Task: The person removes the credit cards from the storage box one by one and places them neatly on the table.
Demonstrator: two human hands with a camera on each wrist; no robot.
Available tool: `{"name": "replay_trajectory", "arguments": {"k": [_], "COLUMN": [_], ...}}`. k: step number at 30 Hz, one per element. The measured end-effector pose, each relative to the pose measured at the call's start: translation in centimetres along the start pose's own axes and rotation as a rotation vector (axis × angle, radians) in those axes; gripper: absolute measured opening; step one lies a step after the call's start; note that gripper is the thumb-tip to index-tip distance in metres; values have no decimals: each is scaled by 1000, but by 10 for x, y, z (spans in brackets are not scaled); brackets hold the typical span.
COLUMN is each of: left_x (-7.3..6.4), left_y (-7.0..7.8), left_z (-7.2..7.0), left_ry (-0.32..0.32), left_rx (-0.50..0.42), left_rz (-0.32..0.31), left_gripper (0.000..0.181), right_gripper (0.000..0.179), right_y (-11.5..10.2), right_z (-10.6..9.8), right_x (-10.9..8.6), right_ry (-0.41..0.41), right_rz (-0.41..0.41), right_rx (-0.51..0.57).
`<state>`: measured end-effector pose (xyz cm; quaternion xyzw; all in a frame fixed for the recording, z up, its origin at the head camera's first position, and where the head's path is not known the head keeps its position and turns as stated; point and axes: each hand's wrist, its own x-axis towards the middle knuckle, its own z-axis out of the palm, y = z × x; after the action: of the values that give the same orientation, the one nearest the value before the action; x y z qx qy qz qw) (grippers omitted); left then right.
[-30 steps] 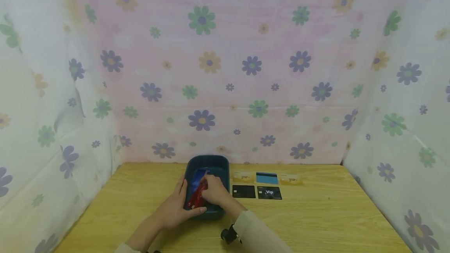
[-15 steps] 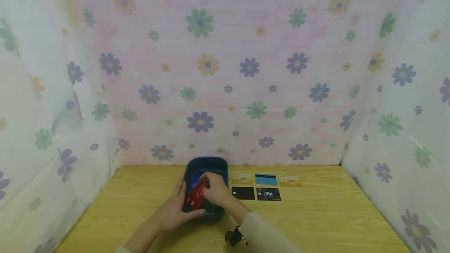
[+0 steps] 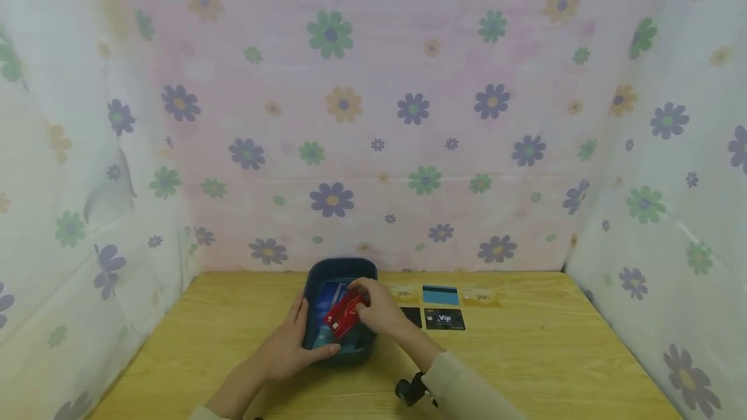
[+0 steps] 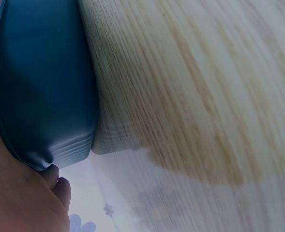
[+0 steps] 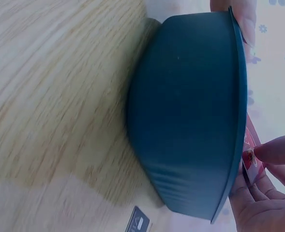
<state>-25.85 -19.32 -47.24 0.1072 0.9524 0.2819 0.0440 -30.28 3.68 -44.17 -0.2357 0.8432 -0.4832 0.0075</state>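
A dark teal plastic tub stands on the table in the head view. My left hand grips its left side, the thumb over the near rim and the fingers along the outer wall. With thumb and fingers my right hand pinches a red bank card, tilted over the tub's opening. That red card shows past the rim in the right wrist view; whether another lies behind it, I cannot tell. Inside the tub lie a blue card and a teal card, both partly hidden.
Right of the tub, cards lie in two rows: a black VIP card, a partly covered black card, a blue striped card and pale yellow cards. Flowered cloth surrounds the wooden table.
My right hand has drawn the red card up and to the right, uncovering more of the blue and teal cards. It now partly covers the left black card. My left hand stays on the tub.
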Motion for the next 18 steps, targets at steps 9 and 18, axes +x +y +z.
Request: {"name": "replay_trajectory", "arguments": {"k": [9,18], "left_x": [0,0], "left_y": [1,0], "left_z": [0,0], "left_ry": [14,5], "left_rx": [1,3], "left_rz": [7,2], "left_gripper": [128,129], "right_gripper": [34,32], "right_y": [6,18], "right_z": [-18,-32], "right_x": [-7,-15], "right_ry": [45,82], "right_rz": [-6,33], "right_rx": [38,27]}}
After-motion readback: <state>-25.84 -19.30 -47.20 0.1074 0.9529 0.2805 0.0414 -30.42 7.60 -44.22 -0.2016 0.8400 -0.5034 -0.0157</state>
